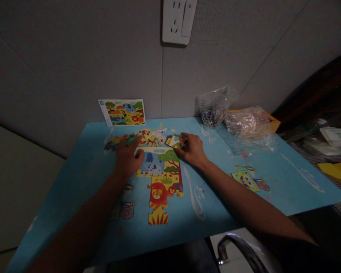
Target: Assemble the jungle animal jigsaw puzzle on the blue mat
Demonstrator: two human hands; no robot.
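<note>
**Head camera: a loose piece in the right hand at the far edge of a part-joined puzzle**

The part-joined puzzle lies flat on the counter, between the two forearms. Its pieces look like stiff card with a smooth printed face; the outline is stepped, with rounded knobs and notches on the lower and left sides, and a straight right side. Elephants, a green tree and an orange lion show on it.

The right hand is just beyond the puzzle's far right corner. Its fingers are closed on a printed piece, thumb on the near side, and the piece sits just beside the puzzle's far edge; I cannot tell whether the two touch. The left hand is at the puzzle's far left corner, fingers spread and bent over a heap of loose pieces; whether they pinch one cannot be told. That heap, jagged and overlapping, stretches between both hands.

The counter's covering is blue, with white swirls and cartoon prints. A glossy rectangular picture card leans against the matte grey wall. Toward the far right stand a wrinkled clear bag and, beside it, crumpled transparent film over an orange packet.
</note>
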